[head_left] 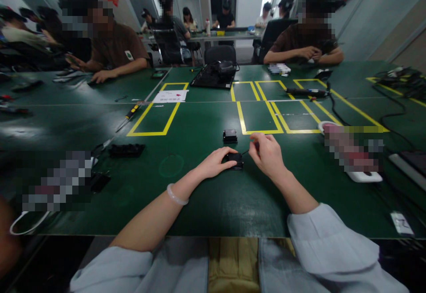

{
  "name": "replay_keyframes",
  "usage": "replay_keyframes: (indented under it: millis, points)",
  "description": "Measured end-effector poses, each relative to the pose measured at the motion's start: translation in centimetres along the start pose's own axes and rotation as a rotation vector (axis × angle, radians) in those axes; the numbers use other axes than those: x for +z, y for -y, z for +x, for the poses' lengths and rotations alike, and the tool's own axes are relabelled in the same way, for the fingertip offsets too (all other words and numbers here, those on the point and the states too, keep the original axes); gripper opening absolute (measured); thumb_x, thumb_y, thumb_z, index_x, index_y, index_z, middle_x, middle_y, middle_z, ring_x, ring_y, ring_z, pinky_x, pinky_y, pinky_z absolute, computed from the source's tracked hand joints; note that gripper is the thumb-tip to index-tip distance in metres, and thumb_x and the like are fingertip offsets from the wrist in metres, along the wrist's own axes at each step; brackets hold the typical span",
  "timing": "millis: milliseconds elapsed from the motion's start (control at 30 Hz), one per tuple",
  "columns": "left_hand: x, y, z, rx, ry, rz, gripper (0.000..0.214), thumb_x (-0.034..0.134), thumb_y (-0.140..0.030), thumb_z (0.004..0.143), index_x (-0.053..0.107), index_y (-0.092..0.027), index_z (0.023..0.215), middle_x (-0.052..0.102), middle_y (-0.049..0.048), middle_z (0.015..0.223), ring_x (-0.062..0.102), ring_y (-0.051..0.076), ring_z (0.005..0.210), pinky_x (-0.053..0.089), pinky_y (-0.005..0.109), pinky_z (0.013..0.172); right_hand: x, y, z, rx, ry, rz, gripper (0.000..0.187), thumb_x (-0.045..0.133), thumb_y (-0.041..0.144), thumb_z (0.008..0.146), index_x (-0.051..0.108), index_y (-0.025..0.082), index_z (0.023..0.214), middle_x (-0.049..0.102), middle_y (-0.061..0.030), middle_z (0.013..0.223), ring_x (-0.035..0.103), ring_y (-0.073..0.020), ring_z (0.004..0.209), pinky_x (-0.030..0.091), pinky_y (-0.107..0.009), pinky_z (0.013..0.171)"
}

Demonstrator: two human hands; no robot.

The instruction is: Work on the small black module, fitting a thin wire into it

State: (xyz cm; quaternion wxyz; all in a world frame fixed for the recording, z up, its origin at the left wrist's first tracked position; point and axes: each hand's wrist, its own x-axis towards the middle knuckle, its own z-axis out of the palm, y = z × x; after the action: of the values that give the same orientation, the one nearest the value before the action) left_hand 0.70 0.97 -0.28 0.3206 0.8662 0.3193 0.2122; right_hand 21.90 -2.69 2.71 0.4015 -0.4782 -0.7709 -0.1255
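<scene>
My left hand (214, 163) is closed on a small black block-like part (237, 160) resting on the green table, its fingers over the top and the thumb along the near side. My right hand (268, 153) is just to the right, its fingers pinched together on a thin dark rod (245, 152). The rod's tip reaches the right side of the part; I cannot tell whether it is a tool or a wire. Just beyond sits a second small black part (230, 136), standing on the table with neither hand touching it.
Yellow tape outlines (262, 132) mark the green table (206, 208). To the left lie a black slotted piece (127, 150) and a yellow-black screwdriver (132, 112). A black corded tool (308, 93) lies at the right, beyond a white-edged object (362, 176). Two people sit opposite.
</scene>
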Motion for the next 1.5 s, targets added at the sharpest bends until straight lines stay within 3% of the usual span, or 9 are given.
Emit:
replay_keyframes:
  millis: [200, 633, 933, 1200, 1500]
  points:
    - [-0.01, 0.02, 0.05, -0.004, -0.004, 0.004, 0.037, 0.055, -0.043, 0.092, 0.055, -0.021, 0.122, 0.062, 0.0058, 0.118, 0.058, 0.023, 0.108, 0.043, 0.035, 0.094, -0.1, 0.03, 0.05, -0.026, 0.011, -0.013, 0.008, 0.049, 0.028, 0.092, 0.053, 0.021, 0.094, 0.061, 0.0004, 0.07, 0.054, -0.0154, 0.062, 0.04, -0.029, 0.072]
    - [0.06, 0.2, 0.07, 0.0, 0.003, -0.007, 0.036, 0.054, -0.042, 0.092, 0.054, -0.021, 0.121, 0.062, 0.0064, 0.117, 0.058, 0.023, 0.108, 0.044, 0.035, 0.094, 0.07, 0.13, -0.1, -0.04, 0.016, -0.003, 0.011, 0.046, 0.021, 0.09, 0.052, 0.019, 0.099, 0.06, 0.0002, 0.07, 0.053, -0.0154, 0.061, 0.041, -0.031, 0.075]
    - [0.03, 0.17, -0.01, -0.001, 0.001, -0.004, 0.036, 0.054, -0.042, 0.092, 0.055, -0.021, 0.121, 0.062, 0.006, 0.117, 0.058, 0.023, 0.107, 0.043, 0.035, 0.094, -0.15, 0.2, 0.05, -0.043, 0.001, -0.012, 0.011, 0.05, 0.029, 0.093, 0.052, 0.021, 0.086, 0.056, 0.0022, 0.062, 0.051, -0.014, 0.059, 0.04, -0.028, 0.07]
    - [-0.01, 0.2, 0.01, -0.005, 0.005, -0.006, 0.037, 0.054, -0.042, 0.092, 0.055, -0.021, 0.122, 0.062, 0.0059, 0.118, 0.058, 0.023, 0.109, 0.043, 0.035, 0.094, 0.05, 0.24, -0.01, -0.036, -0.005, 0.011, 0.008, 0.046, 0.019, 0.09, 0.052, 0.019, 0.095, 0.058, 0.0005, 0.066, 0.052, -0.0154, 0.06, 0.042, -0.03, 0.072]
    - [0.15, 0.31, 0.07, -0.002, 0.002, -0.004, 0.036, 0.054, -0.042, 0.092, 0.055, -0.021, 0.121, 0.062, 0.006, 0.117, 0.058, 0.023, 0.108, 0.043, 0.035, 0.094, 0.17, 0.11, -0.14, -0.05, 0.015, 0.014, 0.006, 0.047, 0.024, 0.092, 0.052, 0.021, 0.095, 0.062, -0.0006, 0.073, 0.055, -0.0158, 0.065, 0.042, -0.03, 0.074]
